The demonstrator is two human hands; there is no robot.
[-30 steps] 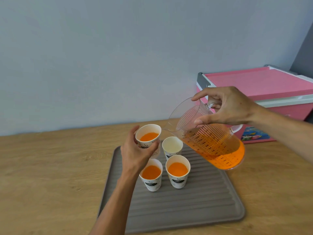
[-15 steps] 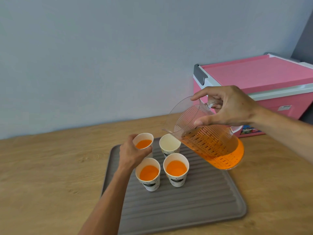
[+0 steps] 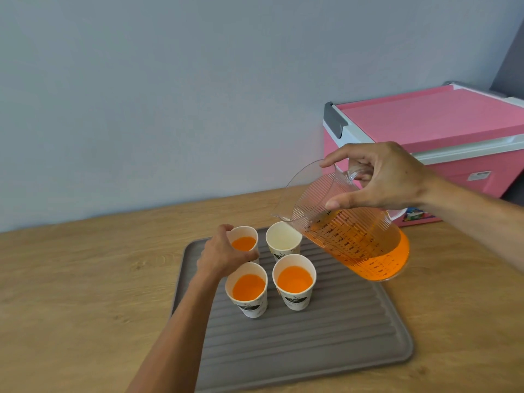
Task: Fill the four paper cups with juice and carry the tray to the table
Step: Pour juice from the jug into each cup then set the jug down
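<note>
A grey ribbed tray (image 3: 326, 350) lies on the wooden counter with paper cups at its far left. The two near cups (image 3: 249, 290) (image 3: 295, 282) hold orange juice. My left hand (image 3: 224, 255) grips the far left cup (image 3: 243, 242), which holds juice and stands on the tray. The far right cup (image 3: 283, 239) is empty. My right hand (image 3: 380, 177) holds a clear measuring jug (image 3: 348, 228) of orange juice by its handle, tilted, with its spout just above the empty cup's rim. No juice is flowing.
A pink cooler box (image 3: 442, 129) with a grey latch stands at the back right against the pale wall. The wooden counter (image 3: 85, 279) stretches left of the tray and in front of it.
My left hand lowered the filled far left cup onto the tray beside the empty cup. The jug stayed tilted near the empty cup.
</note>
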